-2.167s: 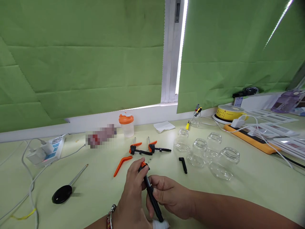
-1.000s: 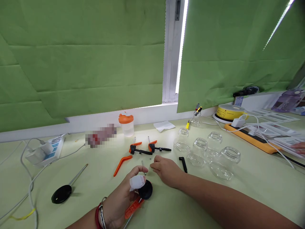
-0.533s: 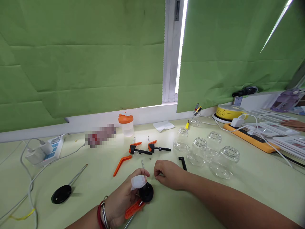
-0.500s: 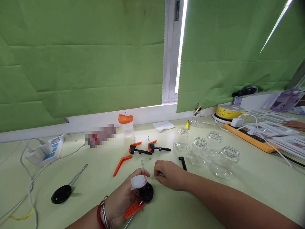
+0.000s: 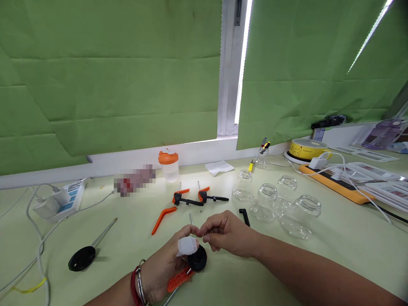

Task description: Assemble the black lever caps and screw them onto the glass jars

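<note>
My left hand [image 5: 167,259], with white wrapping on a finger, is closed round a black round part [image 5: 198,258] with an orange plastic piece [image 5: 180,278] and a metal rod [image 5: 171,296] below it. My right hand [image 5: 225,233] pinches its fingertips close beside the left fingertips; what they hold is too small to make out. Another metal rod end [image 5: 191,218] shows above the left fingers. Beyond the hands lie two orange-and-black handle assemblies [image 5: 188,201], a loose orange handle [image 5: 162,220] and a tiny metal piece [image 5: 201,211]. A black crank-shaped piece [image 5: 245,217] lies behind my right hand.
Several clear glass jars [image 5: 267,204] stand at the right. A black lid-like part with a rod [image 5: 82,258] lies left, near a power strip [image 5: 72,202] and cables. An orange-lidded cup [image 5: 168,165], a tissue [image 5: 219,168] and an orange power strip [image 5: 338,185] are further back.
My right hand has risen from the tabletop and moved left to meet the left fingertips. The left hand and its parts have barely shifted. Another person's hand at the far right has left view.
</note>
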Tool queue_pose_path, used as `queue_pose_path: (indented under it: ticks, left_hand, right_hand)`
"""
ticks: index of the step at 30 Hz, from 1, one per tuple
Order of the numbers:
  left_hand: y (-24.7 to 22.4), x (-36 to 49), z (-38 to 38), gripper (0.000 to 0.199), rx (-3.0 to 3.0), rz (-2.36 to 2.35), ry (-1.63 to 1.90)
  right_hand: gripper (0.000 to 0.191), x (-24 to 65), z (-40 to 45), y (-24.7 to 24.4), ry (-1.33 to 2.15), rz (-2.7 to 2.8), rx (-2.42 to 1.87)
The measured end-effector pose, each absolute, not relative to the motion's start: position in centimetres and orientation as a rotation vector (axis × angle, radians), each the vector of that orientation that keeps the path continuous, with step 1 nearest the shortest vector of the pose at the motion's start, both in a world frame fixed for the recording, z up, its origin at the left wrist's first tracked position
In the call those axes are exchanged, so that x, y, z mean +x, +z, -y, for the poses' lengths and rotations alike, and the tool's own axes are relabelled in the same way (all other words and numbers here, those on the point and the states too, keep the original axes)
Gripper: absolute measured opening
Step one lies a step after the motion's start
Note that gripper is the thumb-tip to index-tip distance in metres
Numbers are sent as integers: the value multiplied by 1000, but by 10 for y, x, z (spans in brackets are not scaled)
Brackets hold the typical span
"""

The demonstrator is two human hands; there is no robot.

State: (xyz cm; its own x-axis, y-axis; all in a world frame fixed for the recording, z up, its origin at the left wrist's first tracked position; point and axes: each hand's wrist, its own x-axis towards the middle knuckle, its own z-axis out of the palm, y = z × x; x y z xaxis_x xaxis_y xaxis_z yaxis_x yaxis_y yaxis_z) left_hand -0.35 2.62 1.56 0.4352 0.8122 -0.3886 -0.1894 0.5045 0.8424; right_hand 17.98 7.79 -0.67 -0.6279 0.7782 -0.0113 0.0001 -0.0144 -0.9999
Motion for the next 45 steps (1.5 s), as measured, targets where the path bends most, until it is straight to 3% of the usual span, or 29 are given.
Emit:
queue_pose_path:
  ticks: [5,14,35,45]
  left_hand:
    - [17,0,-25,25,865,-819,674]
    - [16,1,-23,36,838,-866,614]
    - [17,2,-21,41,869,-863,598]
    - [16,0,-22,50,894,-841,587]
  right_hand:
    - [15,181,-72,-1,1792,1714,-777]
    - [14,182,-65,13,1446,1993,-673]
    - [15,182,-62,13,1287,2180,-553]
    - [7,180,-64,6,1503,2008,-630]
